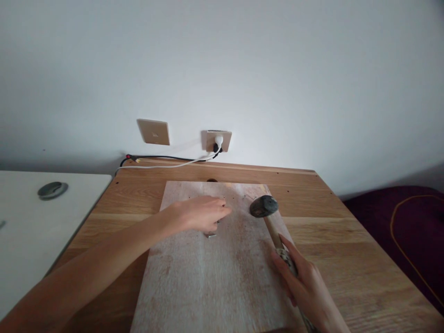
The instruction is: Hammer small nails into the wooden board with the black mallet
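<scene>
My right hand [294, 273] is wrapped round the wooden handle of a mallet [264, 206] with a dark, rounded head. The mallet head is over the upper right part of a pale, worn wooden board [194, 286]. Above the upper middle of that board, my left hand [206, 212] is closed, thumb and fingers pressed together. Whatever it pinches is too small and hidden to name. Just below those fingers lies a small shiny metal piece [210, 235]. Small dark dots mark the board around the hand.
The board lies on a wood-grain tabletop [319, 231]. Behind it, a wall socket [225, 138] holds a white plug, with cables [166, 165] along the table's back edge. A white surface [21, 222] adjoins at left; dark purple fabric [374, 212] is at right.
</scene>
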Demonstrator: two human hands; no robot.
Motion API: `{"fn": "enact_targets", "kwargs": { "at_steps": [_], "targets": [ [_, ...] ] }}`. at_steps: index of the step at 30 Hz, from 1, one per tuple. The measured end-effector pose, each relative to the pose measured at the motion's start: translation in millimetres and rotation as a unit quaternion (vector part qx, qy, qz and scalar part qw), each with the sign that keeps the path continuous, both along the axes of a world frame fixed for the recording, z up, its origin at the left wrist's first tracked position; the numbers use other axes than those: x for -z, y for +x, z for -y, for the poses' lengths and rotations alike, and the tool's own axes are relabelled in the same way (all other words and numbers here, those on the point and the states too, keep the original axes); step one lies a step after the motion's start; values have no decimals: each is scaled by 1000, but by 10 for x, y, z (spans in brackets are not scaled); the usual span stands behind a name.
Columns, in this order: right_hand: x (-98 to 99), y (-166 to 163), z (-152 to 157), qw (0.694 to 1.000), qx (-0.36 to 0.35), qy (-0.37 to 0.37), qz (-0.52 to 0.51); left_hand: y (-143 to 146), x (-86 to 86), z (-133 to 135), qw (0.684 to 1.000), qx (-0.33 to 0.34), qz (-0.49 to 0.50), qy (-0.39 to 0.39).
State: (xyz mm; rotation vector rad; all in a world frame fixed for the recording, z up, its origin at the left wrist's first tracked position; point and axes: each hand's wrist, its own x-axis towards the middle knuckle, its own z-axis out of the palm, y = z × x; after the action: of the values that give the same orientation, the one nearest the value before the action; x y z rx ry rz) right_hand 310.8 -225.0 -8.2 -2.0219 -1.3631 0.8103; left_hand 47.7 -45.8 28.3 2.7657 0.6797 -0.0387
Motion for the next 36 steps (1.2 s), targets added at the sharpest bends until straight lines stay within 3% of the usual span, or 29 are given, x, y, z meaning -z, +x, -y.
{"fn": "enact_targets", "kwargs": {
  "at_steps": [9,12,14,17,20,25,32,36],
  "targets": [
    [-20,7,-5,1000,-6,-17,-10,70,-18,-70,992,9,75,-101],
    [-23,-7,4,1000,7,-17,-19,147,-9,-195,977,15,148,-155],
    [-39,-27,9,1000,12,-6,-17,233,55,-313,959,-18,224,-171],
    [-44,-26,8,1000,0,-5,-12,364,223,-470,933,-103,301,-166],
    [-21,-2,8,1000,5,-9,-26,423,393,-543,926,-151,310,-156],
    [-19,-22,15,999,15,-10,-44,398,529,-538,924,-145,321,-147],
    [-30,13,10,998,9,-26,-51,404,588,-526,942,-120,303,-78],
    [-85,2,-65,999,-9,-24,-44,415,596,-526,940,-125,304,-91]
  ]
}}
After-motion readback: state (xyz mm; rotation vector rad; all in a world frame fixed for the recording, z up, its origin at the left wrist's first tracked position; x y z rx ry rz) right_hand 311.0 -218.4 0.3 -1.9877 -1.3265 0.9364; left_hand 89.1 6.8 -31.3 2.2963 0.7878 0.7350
